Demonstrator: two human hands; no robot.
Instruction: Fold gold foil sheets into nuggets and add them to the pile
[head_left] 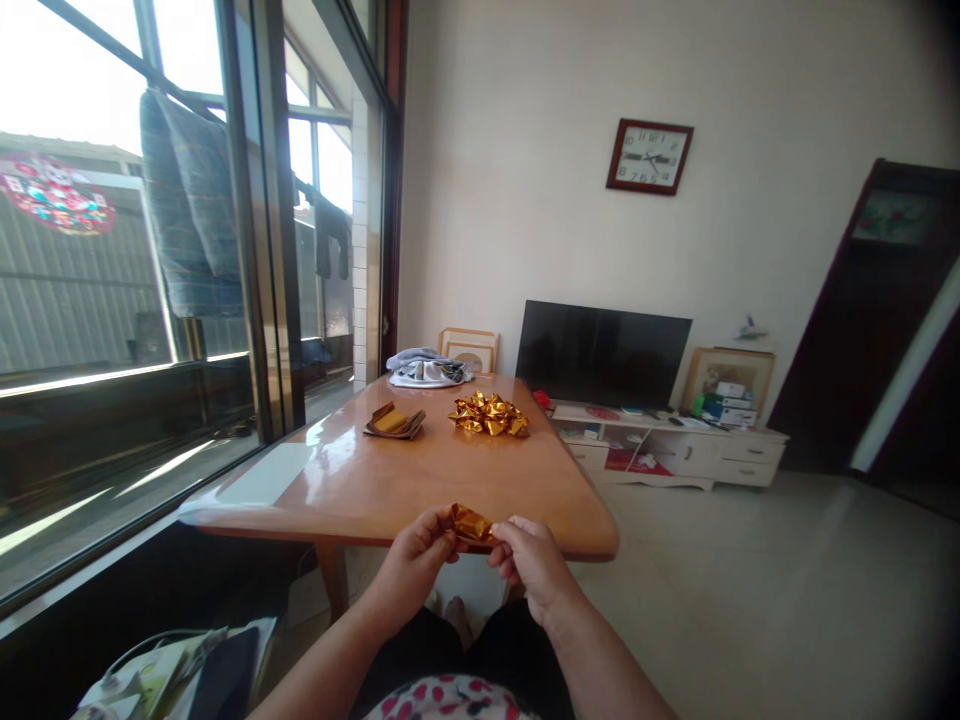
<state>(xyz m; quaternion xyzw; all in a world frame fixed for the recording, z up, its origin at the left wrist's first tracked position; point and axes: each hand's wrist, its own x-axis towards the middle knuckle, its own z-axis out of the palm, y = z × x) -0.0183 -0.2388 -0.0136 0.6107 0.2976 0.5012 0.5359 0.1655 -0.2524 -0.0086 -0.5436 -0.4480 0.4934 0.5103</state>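
Between my two hands, just above the near edge of the wooden table (360, 490), is a folded gold foil paper piece (472, 523). My left hand (421, 550) pinches its left end between thumb and fingers. The right end is pinched by my right hand (531, 562), with the other fingers curled under. Farther up the table lies a heap of folded gold foil pieces (489, 414). To the left of that heap rests a stack of flat paper sheets (395, 421), gold on top with brownish edges.
Folded cloth (427, 368) lies at the table's far end. Past it stand a television (604, 350) and a white cabinet (694, 452). A window (255, 220) runs along the left. Papers and a cable lie on a surface (180, 680) at the lower left.
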